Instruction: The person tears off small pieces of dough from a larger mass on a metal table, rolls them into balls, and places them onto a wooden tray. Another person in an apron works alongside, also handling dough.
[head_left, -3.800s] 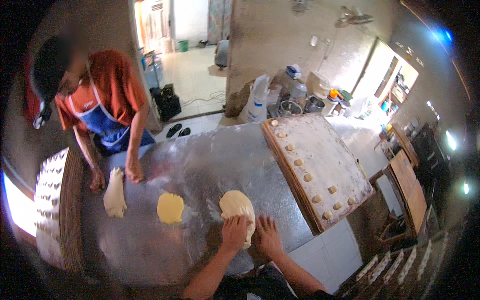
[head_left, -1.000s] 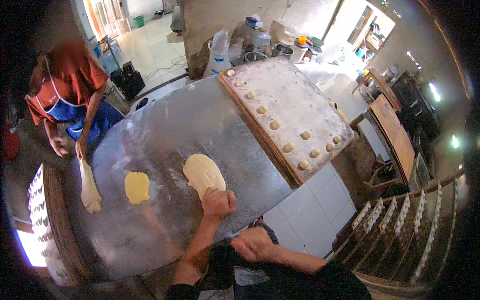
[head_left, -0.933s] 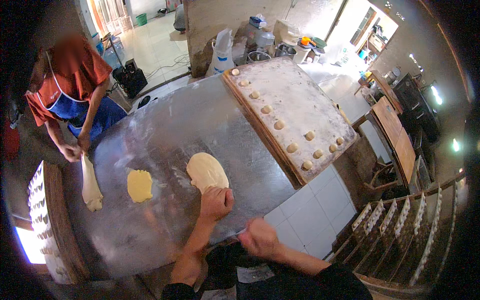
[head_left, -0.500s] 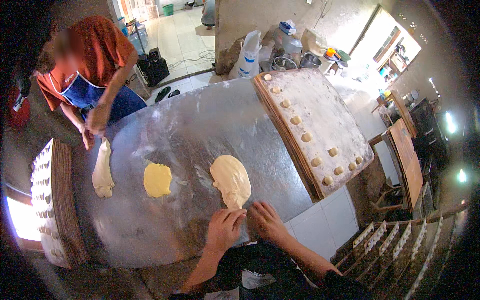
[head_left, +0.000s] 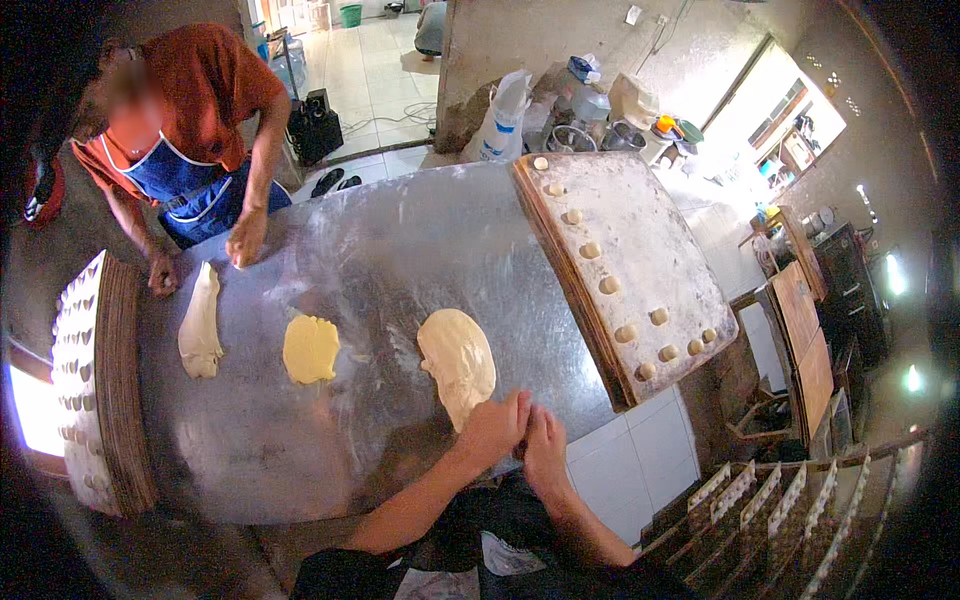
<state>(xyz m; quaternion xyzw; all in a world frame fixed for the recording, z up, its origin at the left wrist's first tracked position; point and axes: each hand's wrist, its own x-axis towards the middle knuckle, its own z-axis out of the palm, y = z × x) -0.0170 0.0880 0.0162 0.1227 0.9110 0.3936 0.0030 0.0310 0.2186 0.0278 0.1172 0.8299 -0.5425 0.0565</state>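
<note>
My left hand point(head_left: 495, 425) and my right hand point(head_left: 543, 452) are brought together near the table's front edge, fingers curled in against each other. Whatever sits between them is hidden by the fingers. Just beyond my left hand lies a large, smooth, pale dough mass point(head_left: 458, 355), its narrow near end partly covered by that hand. Farther left on the metal table point(head_left: 400, 240) rest a yellow lump point(head_left: 311, 350) that looks like dough or fat and a long strip of pale dough point(head_left: 202, 325).
At the right, a stack of wooden boards point(head_left: 665, 240) carries several small dough balls point(head_left: 610, 285). Another stack of boards with dough pieces point(head_left: 95, 390) stands far left. Across the table, a co-worker in a blue apron point(head_left: 190, 190) has hands by the dough strip. A rack point(head_left: 790, 500) stands lower right.
My left hand has moved right, off the dough's near tip, and meets my right hand. The co-worker's hands have moved apart, away from the strip's far end. The view has shifted slightly.
</note>
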